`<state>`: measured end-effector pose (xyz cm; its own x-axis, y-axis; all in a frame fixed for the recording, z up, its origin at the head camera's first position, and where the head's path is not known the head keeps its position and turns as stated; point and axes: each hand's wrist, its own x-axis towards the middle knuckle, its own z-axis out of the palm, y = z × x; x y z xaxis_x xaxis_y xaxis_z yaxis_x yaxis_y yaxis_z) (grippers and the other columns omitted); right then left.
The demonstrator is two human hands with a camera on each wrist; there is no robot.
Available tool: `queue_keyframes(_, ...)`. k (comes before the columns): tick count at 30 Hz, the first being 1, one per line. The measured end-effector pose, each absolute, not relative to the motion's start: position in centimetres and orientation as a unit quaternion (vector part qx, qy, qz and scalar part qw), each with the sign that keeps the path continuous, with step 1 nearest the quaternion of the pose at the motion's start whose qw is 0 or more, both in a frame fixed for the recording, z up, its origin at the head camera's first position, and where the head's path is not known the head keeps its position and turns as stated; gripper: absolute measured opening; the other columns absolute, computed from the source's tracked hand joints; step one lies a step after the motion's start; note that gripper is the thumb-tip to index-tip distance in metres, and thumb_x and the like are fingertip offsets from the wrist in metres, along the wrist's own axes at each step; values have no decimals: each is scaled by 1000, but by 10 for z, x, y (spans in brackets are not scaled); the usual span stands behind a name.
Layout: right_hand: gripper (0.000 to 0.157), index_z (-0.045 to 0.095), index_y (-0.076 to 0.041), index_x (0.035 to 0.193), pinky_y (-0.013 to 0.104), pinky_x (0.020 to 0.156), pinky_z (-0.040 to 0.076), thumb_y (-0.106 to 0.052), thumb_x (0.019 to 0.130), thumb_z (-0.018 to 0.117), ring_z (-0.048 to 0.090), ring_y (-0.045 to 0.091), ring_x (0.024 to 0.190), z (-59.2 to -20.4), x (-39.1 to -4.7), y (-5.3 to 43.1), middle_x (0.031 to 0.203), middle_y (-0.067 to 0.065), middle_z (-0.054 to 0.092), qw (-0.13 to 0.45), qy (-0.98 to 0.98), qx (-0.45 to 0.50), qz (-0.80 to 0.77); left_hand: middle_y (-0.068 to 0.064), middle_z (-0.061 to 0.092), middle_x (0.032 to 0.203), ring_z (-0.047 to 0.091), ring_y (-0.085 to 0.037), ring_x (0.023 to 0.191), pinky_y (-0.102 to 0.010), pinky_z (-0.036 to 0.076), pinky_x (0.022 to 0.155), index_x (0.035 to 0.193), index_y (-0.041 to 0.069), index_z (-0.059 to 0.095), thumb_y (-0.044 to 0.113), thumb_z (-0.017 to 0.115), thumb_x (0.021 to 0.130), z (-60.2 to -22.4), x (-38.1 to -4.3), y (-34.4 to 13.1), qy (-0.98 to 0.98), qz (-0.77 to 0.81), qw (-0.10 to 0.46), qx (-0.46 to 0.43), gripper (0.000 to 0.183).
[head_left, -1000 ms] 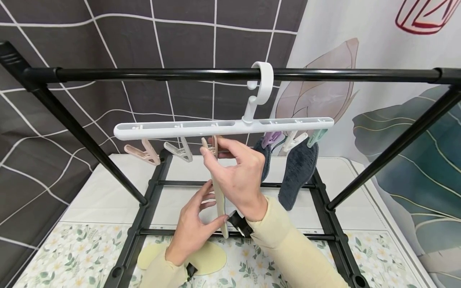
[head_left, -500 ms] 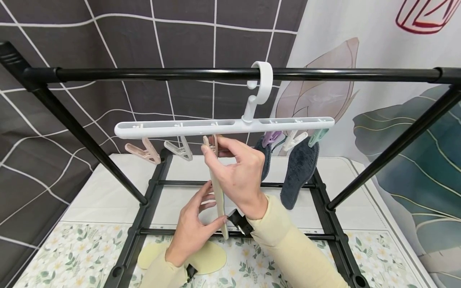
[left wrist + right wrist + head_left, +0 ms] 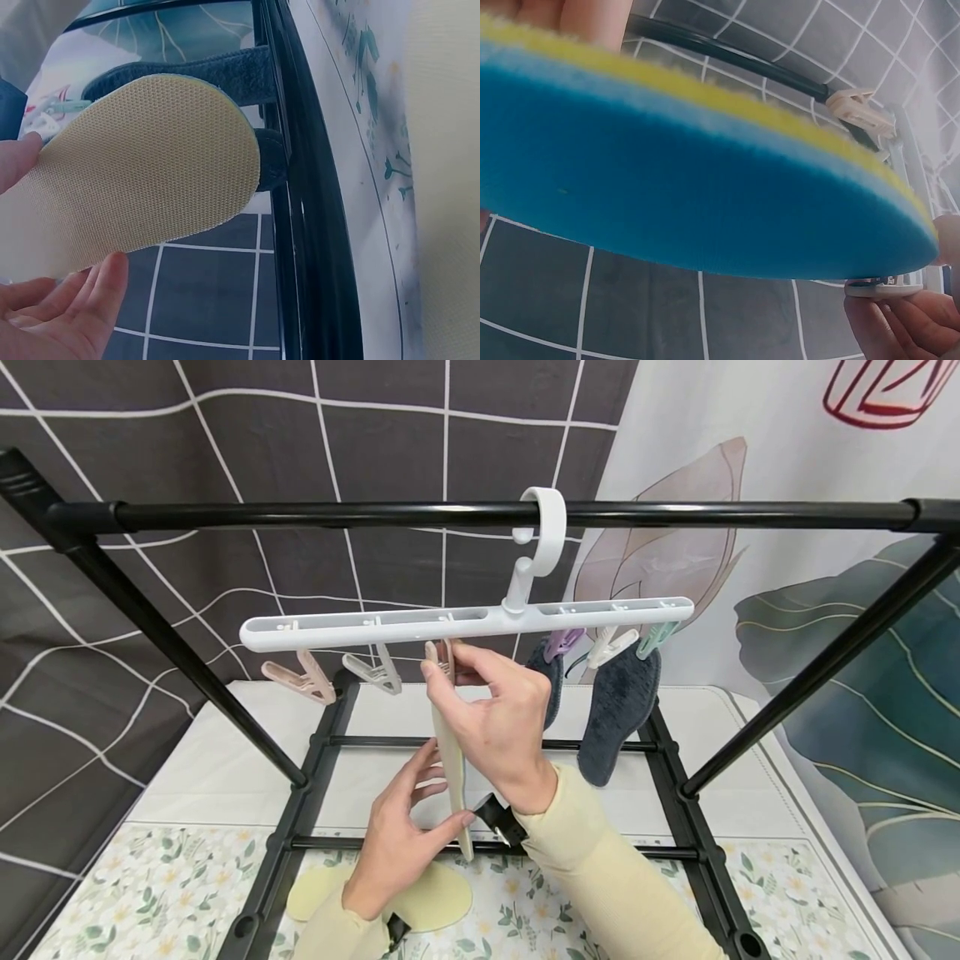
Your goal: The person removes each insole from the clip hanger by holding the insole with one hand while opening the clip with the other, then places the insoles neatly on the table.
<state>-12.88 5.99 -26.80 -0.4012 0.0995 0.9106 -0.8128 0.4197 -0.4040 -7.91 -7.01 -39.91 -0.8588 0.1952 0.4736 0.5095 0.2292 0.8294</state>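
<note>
A pale yellow insole (image 3: 450, 760) hangs nearly edge-on below a white clip hanger (image 3: 337, 632). Its meshed yellow face fills the left wrist view; the right wrist view shows its blue underside (image 3: 682, 172). My right hand (image 3: 498, 718) pinches a clothespin (image 3: 889, 291) under the hanger, with the insole's top end right at the clothespin's jaws. Lower down, my left hand (image 3: 405, 831) holds the insole by its edges, thumb on the near one and fingers toward the far one. Parts of the right fingers are hidden behind the insole and hand.
A black rod (image 3: 322, 515) carries the hanger. Two dark insoles (image 3: 618, 714) hang at right from purple, white and green clips. Pink (image 3: 300, 678) and grey-white (image 3: 375, 674) clips dangle at left. Yellow insole shapes (image 3: 435, 897) lie on the floral cloth below.
The hanger's right end and the hanging dark insoles have swayed slightly left and up. The held insole's lower part has shifted a little left; both hands keep nearly the same grip.
</note>
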Motion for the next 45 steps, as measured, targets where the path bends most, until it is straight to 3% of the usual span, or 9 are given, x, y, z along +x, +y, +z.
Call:
queue_keyframes(15, 13, 73, -5, 84, 21, 62, 53, -15, 79, 69, 65, 8, 63, -268, -131, 60, 73, 1, 69, 486, -696, 252, 464, -4, 50, 130, 57, -21, 106, -29, 49, 89, 145, 15, 30, 18, 79, 73, -401, -77, -70, -766, -589, 133, -221, 87)
queue_keyframes(26, 11, 74, -5, 81, 20, 61, 53, -15, 78, 68, 64, 7, 62, -267, -132, 60, 70, 0, 69, 490, -694, 250, 464, -17, 51, 126, 57, -30, 103, -35, 50, 87, 140, -4, 32, 5, 79, 72, -370, -64, -68, -774, -577, 134, -223, 83)
queue_keyframes(45, 12, 74, -6, 83, 21, 58, 53, -16, 78, 68, 64, 6, 59, -267, -134, 63, 68, -1, 68, 485, -693, 239, 476, -14, 50, 125, 57, -27, 103, -35, 50, 87, 142, 0, 32, 5, 78, 73, -372, -63, -71, -767, -584, 142, -227, 83)
